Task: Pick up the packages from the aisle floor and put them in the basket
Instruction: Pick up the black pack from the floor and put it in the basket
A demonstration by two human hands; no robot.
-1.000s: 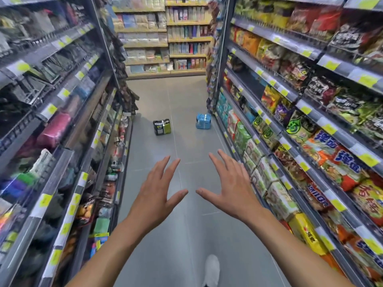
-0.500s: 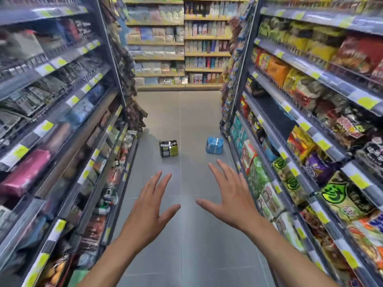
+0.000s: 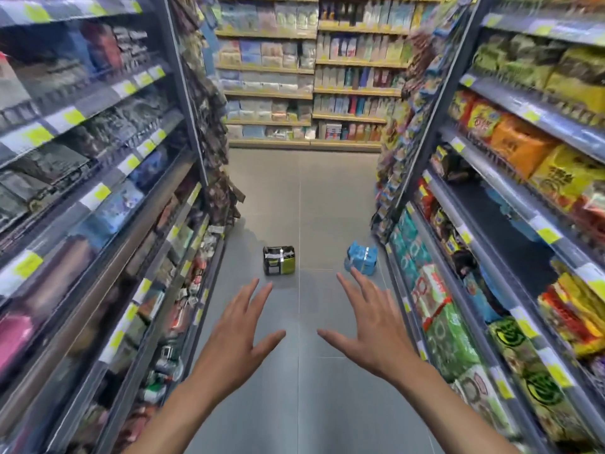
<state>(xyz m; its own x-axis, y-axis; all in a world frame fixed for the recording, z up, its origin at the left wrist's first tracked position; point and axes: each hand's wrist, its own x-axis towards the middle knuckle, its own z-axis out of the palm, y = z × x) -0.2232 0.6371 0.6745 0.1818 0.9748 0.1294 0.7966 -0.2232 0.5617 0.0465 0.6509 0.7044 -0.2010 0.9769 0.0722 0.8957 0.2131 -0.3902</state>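
Note:
Two packages lie on the grey aisle floor ahead. A black and green package point(image 3: 279, 260) sits left of centre. A light blue package point(image 3: 361, 258) lies to its right, close to the right-hand shelf base. My left hand point(image 3: 236, 335) and my right hand point(image 3: 371, 326) are stretched out in front of me with fingers spread and palms down, holding nothing. Both hands are short of the packages; my right fingertips overlap the blue package's lower edge in the picture. No basket is in view.
Tall shelves point(image 3: 98, 198) packed with goods line the left side, and snack shelves point(image 3: 510, 224) line the right, leaving a narrow tiled aisle point(image 3: 304, 404). A cross shelf point(image 3: 307, 77) of boxes closes the far end.
The view has advanced down the aisle and tilted up; both packages are nearer. My hands stay spread and empty, now closer to the packages.

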